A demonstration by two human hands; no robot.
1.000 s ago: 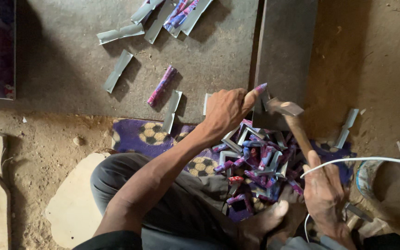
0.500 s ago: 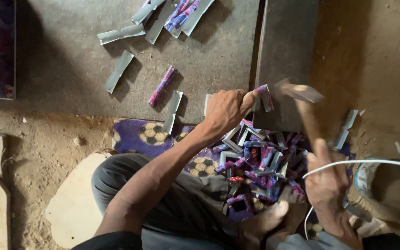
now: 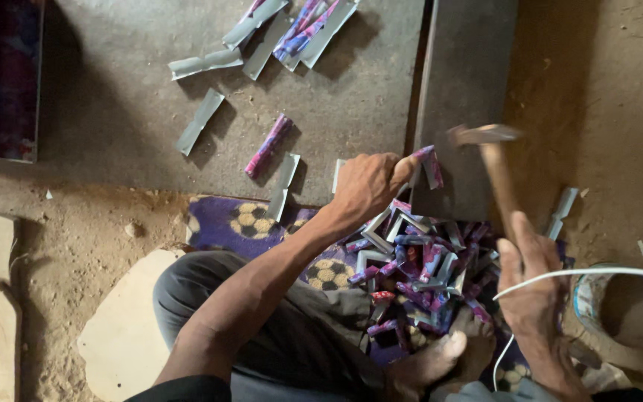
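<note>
A: What differs from half a second ago?

B: Starting at the left, nothing: the patterned box (image 3: pixel 1 82) at the upper left edge and the loose strips (image 3: pixel 201 120) on the grey mat (image 3: pixel 113 89) lie as before. The left hand (image 3: pixel 366 186) stays at centre, pinching the same small folded piece (image 3: pixel 429 165) against the slab (image 3: pixel 470 97). The change is on the right: the hammer (image 3: pixel 489 160) has swung round, its head now blurred at the upper right of centre, just right of the piece and apart from it.

A: How do the hands grip?

B: The left hand is nearly closed, thumb and forefinger clamped on the piece's near end. The right hand (image 3: pixel 533 290), at lower right, is wrapped round the hammer's wooden handle, fingers curled tight.

A: And the piece itself?

B: It is a short bent strip, purple and pink printed foil outside, silvery grey at the edges, sticking up past the fingertips onto the slab's left part.

A: Below it?

B: A pile (image 3: pixel 418 268) of like pieces heaps on the purple cloth (image 3: pixel 225 219), between the two hands, beside a bare foot (image 3: pixel 440 357). A white cord (image 3: pixel 597 272) crosses the right wrist.
</note>
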